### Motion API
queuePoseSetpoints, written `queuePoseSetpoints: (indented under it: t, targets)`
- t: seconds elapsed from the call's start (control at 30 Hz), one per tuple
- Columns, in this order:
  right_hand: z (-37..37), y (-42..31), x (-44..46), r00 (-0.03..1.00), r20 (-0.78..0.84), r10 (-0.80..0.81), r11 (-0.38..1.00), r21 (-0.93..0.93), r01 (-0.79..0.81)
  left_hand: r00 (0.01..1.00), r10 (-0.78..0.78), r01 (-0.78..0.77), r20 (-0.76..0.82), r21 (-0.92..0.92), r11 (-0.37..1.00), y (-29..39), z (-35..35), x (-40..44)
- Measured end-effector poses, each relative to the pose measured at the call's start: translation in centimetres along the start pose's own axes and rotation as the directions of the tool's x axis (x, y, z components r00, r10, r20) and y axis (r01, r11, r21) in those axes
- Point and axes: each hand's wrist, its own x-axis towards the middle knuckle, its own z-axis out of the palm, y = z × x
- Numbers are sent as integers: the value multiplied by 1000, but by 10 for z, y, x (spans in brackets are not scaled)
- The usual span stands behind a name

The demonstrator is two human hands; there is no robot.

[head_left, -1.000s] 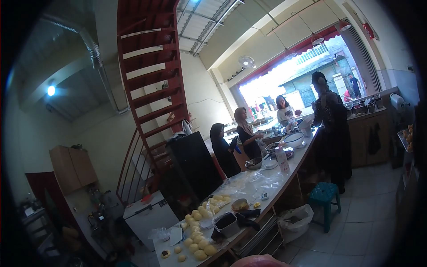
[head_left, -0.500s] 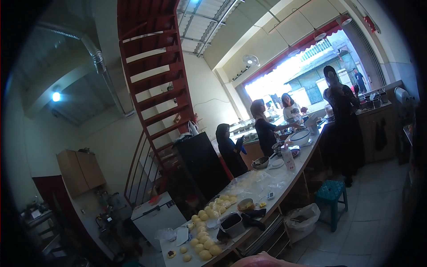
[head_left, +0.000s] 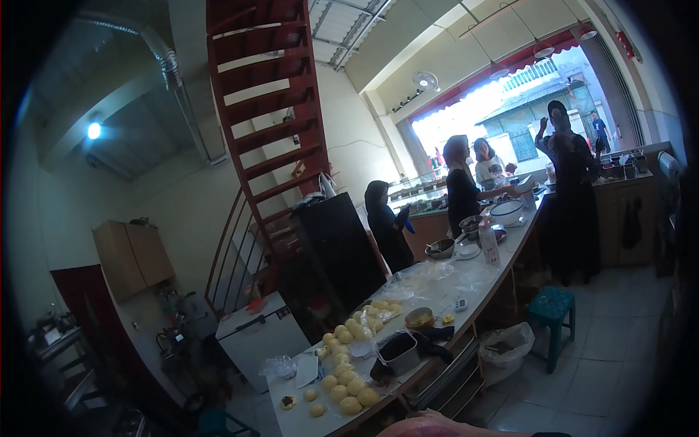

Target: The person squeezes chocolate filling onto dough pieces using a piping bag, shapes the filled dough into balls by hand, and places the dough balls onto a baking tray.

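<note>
Dough balls point(head_left: 349, 405): smooth, faint sheen. Surface point(head_left: 293, 421): smooth top. Stool point(head_left: 551, 304): plastic. Bag point(head_left: 507, 371): thin, crinkled plastic. Duct point(head_left: 169, 69): ridged, shiny metal. Wall cabinet point(head_left: 151, 255): wood-look, matt. Floor point(head_left: 608, 349): smooth tile.

At the bottom edge of the frame, just right of centre, a blurred, cut-off sliver of the person's arm or hand point(head_left: 429, 425) shows, lying roughly sideways; its side and finger pose cannot be told.

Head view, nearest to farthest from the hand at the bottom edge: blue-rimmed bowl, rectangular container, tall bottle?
1. Rectangular container, lower centre
2. Tall bottle, farther up, right of centre
3. Blue-rimmed bowl, just beyond the bottle
</note>
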Motion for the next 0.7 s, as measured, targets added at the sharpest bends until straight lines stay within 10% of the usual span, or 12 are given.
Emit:
queuePoseSetpoints:
  t: [0.17, 0.27, 0.37, 0.47, 0.57, 0.7]
  targets:
    - [75, 21, 29, 952, -29, 306, 950, 72, -304, 997, -62, 54, -36, -194, 980, -3, -68, -10]
    - [119, 25, 68, 999, -44, -4, 990, -138, -2, 993, -102, 81, -53, -306, 948, -4, -116, -20]
    - [117, -42, 110, 974, 40, 221, 969, 104, -224, 987, -144, 105, -71, -395, 913, -4, -160, -34]
    - [102, -114, 143, 852, 474, 223, 747, 478, -462, 979, -185, 125, -86, -465, 877, -5, -195, -49]
    - [184, -31, 156, 884, 193, 425, 892, 74, -445, 973, -213, 135, -91, -525, 840, -7, -219, -65]
    - [201, -26, 166, 995, 81, 50, 997, 61, -56, 930, -269, 123, -251, -476, 871, 37, -217, -100]
